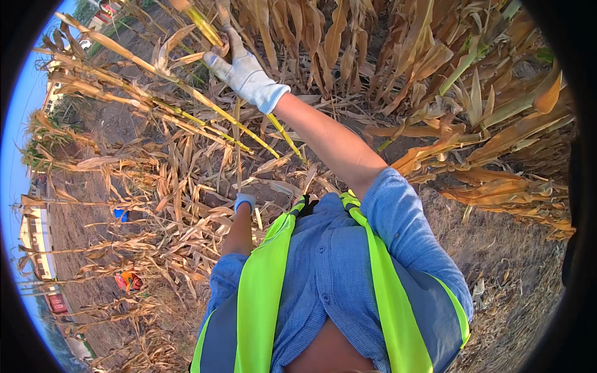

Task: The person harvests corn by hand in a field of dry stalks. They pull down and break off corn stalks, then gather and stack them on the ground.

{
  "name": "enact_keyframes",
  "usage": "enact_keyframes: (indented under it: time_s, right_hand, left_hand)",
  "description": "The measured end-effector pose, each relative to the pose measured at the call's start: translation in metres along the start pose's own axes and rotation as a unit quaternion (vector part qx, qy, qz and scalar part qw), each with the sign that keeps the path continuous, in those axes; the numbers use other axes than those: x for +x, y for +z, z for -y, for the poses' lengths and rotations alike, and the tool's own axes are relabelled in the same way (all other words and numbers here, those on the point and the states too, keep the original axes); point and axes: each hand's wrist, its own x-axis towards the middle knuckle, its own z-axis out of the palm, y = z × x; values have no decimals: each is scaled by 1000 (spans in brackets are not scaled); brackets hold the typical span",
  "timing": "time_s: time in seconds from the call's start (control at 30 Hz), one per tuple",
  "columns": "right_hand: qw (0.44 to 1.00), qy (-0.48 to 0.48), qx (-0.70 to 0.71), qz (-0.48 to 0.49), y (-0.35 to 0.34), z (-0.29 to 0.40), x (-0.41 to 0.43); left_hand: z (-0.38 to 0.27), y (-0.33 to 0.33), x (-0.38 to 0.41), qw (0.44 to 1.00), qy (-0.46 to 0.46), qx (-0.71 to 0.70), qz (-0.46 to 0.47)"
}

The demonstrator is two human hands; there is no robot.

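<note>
My right hand (242,79), in a whitish knit glove, grips a yellow-green corn stalk (200,21) at the upper left. Below that hand, a yellow-green stalk base (287,135) slants down to the ground. My left hand (245,201), in a light blue-white glove, is low in front of my body, closed around a thin, straight, brownish shaft (238,158). The shaft runs up towards the right hand; whether it is a tool handle or a stalk I cannot tell. Several dry corn stalks (200,95) lean to the left between the hands and the field edge.
Dense dry corn plants (419,51) stand at the upper right. Fallen husks and leaves (196,224) cover the soil ahead and left. Farther left are a blue container (121,214), an orange-red object (128,281) and buildings (37,238).
</note>
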Motion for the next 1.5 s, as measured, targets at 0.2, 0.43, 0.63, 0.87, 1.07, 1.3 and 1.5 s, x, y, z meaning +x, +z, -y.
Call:
enact_keyframes:
  time_s: [0.2, 0.43, 0.63, 0.87, 1.07, 1.3, 1.5]
  right_hand:
    - [997, -23, -71, -36, -35, -66, -77]
    - [976, 168, -117, -77, -158, -89, -214]
    - [880, 181, 55, -436, -243, -73, -304]
    - [771, 155, 81, -613, -329, -100, -371]
    - [762, 249, 34, -597, -382, -145, -391]
    - [732, 368, -87, -568, -397, -243, -421]
    - [765, 323, -214, -515, -379, -238, -388]
  left_hand:
    - [-224, -85, -114, 958, 286, 26, -22]
    - [-365, -54, -236, 509, 598, 598, -162]
    - [-424, -21, -365, 737, 658, 31, 151]
    - [-483, 30, -432, 690, 679, -93, 233]
    - [-485, 75, -450, 756, 593, -120, 250]
    - [-476, 115, -380, 829, 550, -77, 70]
    - [-472, 100, -355, 859, 507, 28, 61]
